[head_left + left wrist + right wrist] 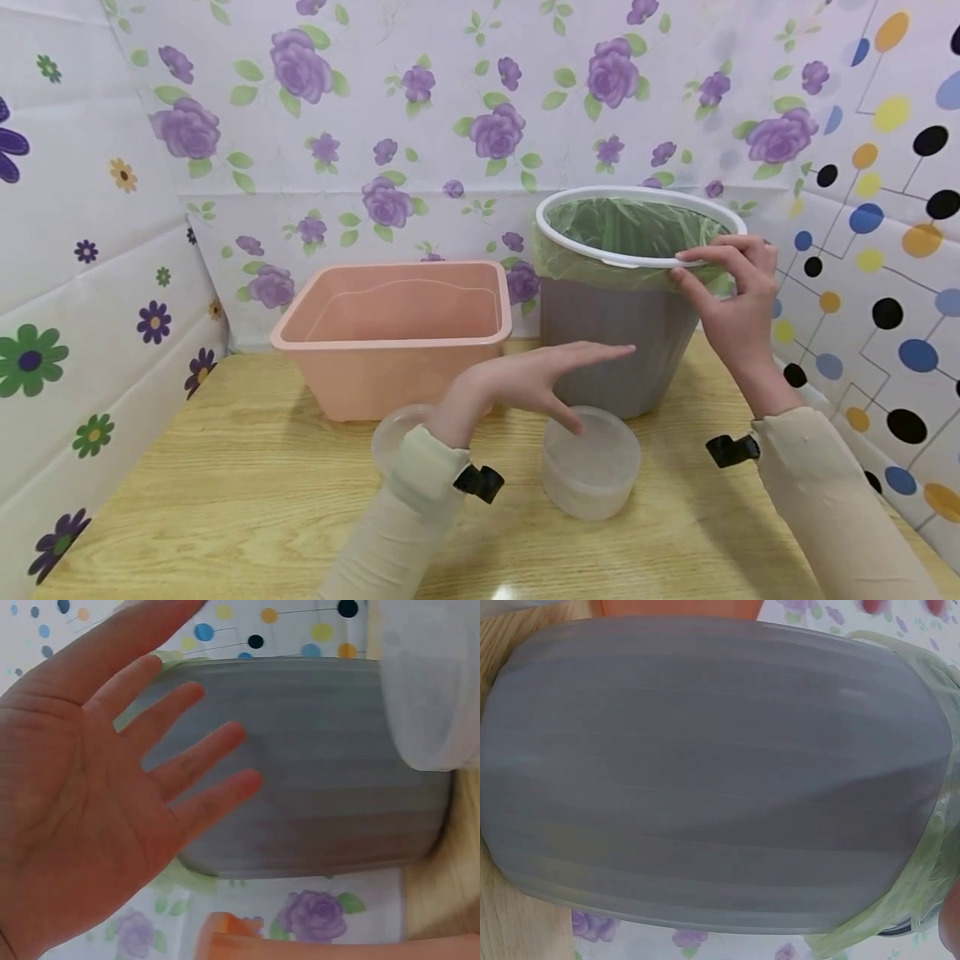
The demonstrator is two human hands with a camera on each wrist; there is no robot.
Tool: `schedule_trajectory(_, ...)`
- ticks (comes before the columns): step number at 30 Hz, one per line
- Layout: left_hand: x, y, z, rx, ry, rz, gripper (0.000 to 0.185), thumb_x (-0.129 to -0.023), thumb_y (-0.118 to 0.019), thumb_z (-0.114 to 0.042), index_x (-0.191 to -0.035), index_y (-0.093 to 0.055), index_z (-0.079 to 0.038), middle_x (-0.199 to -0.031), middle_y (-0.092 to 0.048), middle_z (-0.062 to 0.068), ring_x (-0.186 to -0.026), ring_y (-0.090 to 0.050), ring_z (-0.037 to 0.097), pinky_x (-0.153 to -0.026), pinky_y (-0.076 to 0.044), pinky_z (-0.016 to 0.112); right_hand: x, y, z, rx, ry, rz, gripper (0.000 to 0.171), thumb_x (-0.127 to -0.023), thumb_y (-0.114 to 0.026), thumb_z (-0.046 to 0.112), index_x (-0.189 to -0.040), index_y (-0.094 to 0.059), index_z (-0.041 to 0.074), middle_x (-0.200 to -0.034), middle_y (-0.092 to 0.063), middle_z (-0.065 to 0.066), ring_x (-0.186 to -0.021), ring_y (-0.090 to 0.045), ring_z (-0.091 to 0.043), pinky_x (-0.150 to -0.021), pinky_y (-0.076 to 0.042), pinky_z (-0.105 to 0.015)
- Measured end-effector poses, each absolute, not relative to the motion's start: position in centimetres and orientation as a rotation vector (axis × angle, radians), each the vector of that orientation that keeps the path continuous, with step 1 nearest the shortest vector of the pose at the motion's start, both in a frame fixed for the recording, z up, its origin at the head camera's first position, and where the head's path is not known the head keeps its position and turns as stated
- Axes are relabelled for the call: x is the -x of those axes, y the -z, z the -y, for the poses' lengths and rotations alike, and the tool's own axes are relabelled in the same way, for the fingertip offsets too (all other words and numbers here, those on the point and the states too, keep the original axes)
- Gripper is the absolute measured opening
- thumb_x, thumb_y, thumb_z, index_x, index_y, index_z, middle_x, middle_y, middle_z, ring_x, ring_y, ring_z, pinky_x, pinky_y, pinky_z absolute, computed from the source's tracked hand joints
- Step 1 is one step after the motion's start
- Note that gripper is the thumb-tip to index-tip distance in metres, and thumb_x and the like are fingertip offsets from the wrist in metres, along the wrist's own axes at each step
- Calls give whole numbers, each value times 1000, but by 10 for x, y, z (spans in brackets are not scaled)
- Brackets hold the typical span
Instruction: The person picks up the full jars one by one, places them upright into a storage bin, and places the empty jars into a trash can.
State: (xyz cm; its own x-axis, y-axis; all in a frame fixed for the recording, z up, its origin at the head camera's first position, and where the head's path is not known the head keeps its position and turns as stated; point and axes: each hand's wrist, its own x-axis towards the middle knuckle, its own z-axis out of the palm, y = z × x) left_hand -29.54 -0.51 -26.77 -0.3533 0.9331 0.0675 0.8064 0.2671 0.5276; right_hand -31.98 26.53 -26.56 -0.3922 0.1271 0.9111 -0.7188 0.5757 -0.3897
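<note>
I am holding the grey bin (615,350) by its top with my right hand (738,312): the fingers are curling over the white rim ring (637,197) and pinching it together with the green liner (630,229) folded beneath. This grip is steadying the bin at its highest point, where a light hold is enough to stop it tipping or sliding on the wooden table (225,483).

My left hand (536,383) is hovering flat, fingers straight and spread, holding nothing. It is sitting just in front of the bin's side wall, palm turned toward it; in the left wrist view the fingers (195,761) are lying close to the grey wall (322,765), though I cannot tell whether they are touching it. A flat palm at that height is placed to brace the wall from the near side.

The bin is standing upright at the back right of the table, just beside the pink tub (393,333). A round clear container (591,462) is resting directly in front of the bin, below my left fingertips, and a second clear piece (393,442) is lying partly hidden behind my left wrist. Both are near, within easy reach of the free hand.
</note>
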Motion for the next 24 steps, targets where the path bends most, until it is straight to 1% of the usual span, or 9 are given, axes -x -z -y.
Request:
schedule_trajectory(6, 299, 282, -1, -1529, -640, -2270, 102, -82, -81, -18, -160, -15, -18, -168, -16, -2, -155, -15, 17, -127, -14, 31, 322, 267, -267, -491, -992, 1742, 17, -77, -80, -2, -94, -76, 0, -102, -50, 28, -109, -36, 1, -94, -24, -25)
schedule_trajectory(9, 301, 292, -7, -1501, -598, -2261, 102, -82, -81, -21, -160, -16, -19, -167, -17, -2, -155, -16, 17, -127, -15, 31, 322, 267, -266, -491, -999, 1742, 17, -77, -80, -2, -94, -76, 0, -102, -50, 28, -108, -36, 1, -93, -24, -24)
schedule_trajectory(11, 303, 299, -12, -1465, -557, -2265, 102, -82, -81, -23, -160, -16, -23, -167, -17, -3, -155, -16, 16, -127, -17, 32, 321, 268, -266, -490, -1006, 1742, 17, -77, -80, -1, -94, -77, 0, -103, -50, 28, -108, -36, 0, -93, -24, -24)
schedule_trajectory(16, 304, 316, -24, -1322, -394, -2315, 102, -82, -82, -31, -159, -16, -32, -166, -18, -8, -155, -13, 16, -127, -17, 38, 321, 269, -265, -484, -1016, 1743, 17, -78, -80, -2, -94, -77, 0, -103, -50, 27, -108, -36, 0, -93, -24, -25)
schedule_trajectory(18, 305, 321, -28, -1288, -325, -2330, 102, -81, -82, -33, -159, -17, -32, -166, -19, -8, -155, -14, 17, -127, -16, 40, 321, 269, -265, -482, -1018, 1741, 17, -77, -79, -3, -94, -76, 0, -103, -50, 27, -108, -36, 0, -93, -24, -25)
schedule_trajectory(22, 308, 331, -34, -1275, -213, -2339, 101, -78, -83, -40, -158, -22, -31, -165, -23, -4, -154, -19, 19, -126, -19, 38, 319, 267, -263, -475, -1027, 1735, 17, -78, -79, -3, -94, -76, -2, -102, -50, 28, -108, -36, 1, -93, -24, -25)
schedule_trajectory(24, 308, 333, -36, -1281, -155, -2354, 99, -78, -83, -44, -157, -25, -32, -164, -25, -3, -152, -21, 21, -124, -23, 38, 318, 266, -262, -472, -1033, 1733, 16, -78, -78, -4, -94, -75, -3, -102, -50, 28, -108, -36, 1, -94, -24, -25)
